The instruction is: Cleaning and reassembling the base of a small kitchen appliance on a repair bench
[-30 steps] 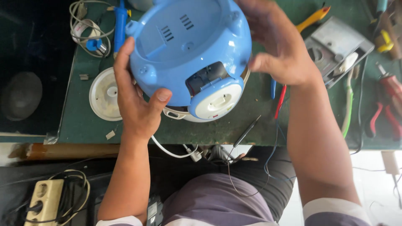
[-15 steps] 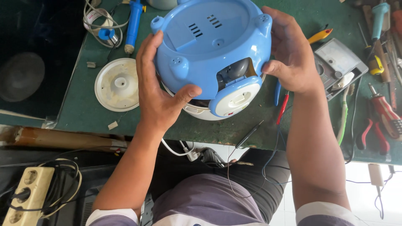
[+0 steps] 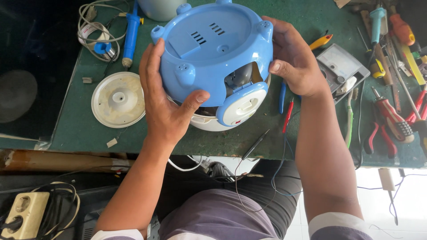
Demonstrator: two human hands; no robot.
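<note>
Both hands grip an upturned blue plastic rice cooker shell [image 3: 213, 58].
Left hand [image 3: 167, 102] and right hand [image 3: 296, 60] clasp its sides, fingers wrapped, over the green workbench [image 3: 84, 133].

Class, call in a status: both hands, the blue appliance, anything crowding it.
Left hand and right hand grip blue appliance shell, underside up. White round lid lies left; tools right.

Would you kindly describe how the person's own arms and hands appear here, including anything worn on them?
Both hands, left hand and right hand, are bare: no gloves, rings or watch visible. The forearms are uncovered; short sleeves with white and dark bands show at the bottom edge.
</note>
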